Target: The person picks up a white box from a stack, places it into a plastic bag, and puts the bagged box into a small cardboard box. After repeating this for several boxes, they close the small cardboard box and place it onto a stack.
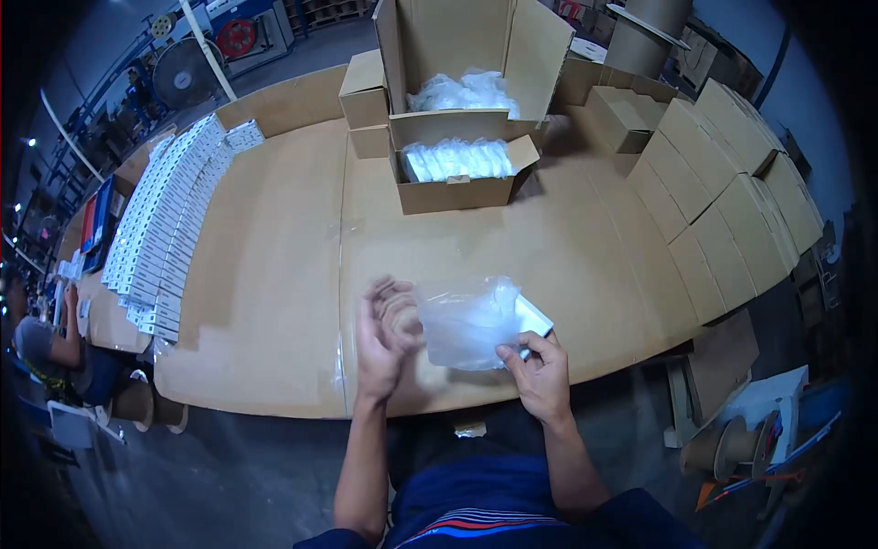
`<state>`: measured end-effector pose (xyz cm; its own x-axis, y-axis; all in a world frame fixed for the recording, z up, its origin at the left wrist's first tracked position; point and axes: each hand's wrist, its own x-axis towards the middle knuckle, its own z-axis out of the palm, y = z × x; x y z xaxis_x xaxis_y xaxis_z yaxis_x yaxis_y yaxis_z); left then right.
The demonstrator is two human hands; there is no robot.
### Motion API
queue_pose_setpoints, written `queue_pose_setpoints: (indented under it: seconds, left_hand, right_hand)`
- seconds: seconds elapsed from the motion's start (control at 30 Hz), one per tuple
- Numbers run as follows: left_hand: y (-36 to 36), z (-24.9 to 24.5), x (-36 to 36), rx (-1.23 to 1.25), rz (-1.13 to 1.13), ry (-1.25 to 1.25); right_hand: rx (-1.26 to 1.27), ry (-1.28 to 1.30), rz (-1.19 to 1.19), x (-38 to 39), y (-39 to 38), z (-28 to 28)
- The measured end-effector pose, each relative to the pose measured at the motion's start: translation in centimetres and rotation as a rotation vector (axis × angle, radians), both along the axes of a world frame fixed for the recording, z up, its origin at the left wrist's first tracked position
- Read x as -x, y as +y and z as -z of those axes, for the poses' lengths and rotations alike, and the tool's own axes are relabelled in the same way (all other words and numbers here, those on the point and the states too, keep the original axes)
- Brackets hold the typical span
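My right hand (540,371) pinches a clear plastic bag (462,329) at its lower right, thumb on top. A small flat white box (532,317) sticks out at the bag's right side, against my right fingers; the rest of it is hidden by the cloudy plastic. To the left of the bag, my left hand (389,329) is raised with its fingers apart and slightly curled, a little smeared by motion, holding nothing. Both hands are over the near part of the cardboard-covered table (274,274).
Long rows of small white boxes (169,220) line the left side. An open carton (455,195) of bagged white items stands at the back, before a larger open carton (453,46). Closed cartons (722,201) are stacked right. A person (59,348) sits far left.
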<state>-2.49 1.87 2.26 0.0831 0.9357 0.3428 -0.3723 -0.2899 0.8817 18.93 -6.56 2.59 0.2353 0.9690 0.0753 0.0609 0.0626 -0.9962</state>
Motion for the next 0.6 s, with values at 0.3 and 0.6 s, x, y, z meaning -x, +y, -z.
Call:
queue_pose_setpoints:
  seconds: [0.3, 0.6]
  left_hand:
    - [-2.7, 0.1, -1.1, 0.123, 0.146, 0.482]
    - [-3.4, -0.3, -1.2, 0.04, 0.119, 0.58]
  right_hand:
    - [-0.193, -0.013, -0.116, 0.2, 0.1, 0.9]
    - [-0.462, 0.269, 0.018, -3.2, 4.5, -6.1]
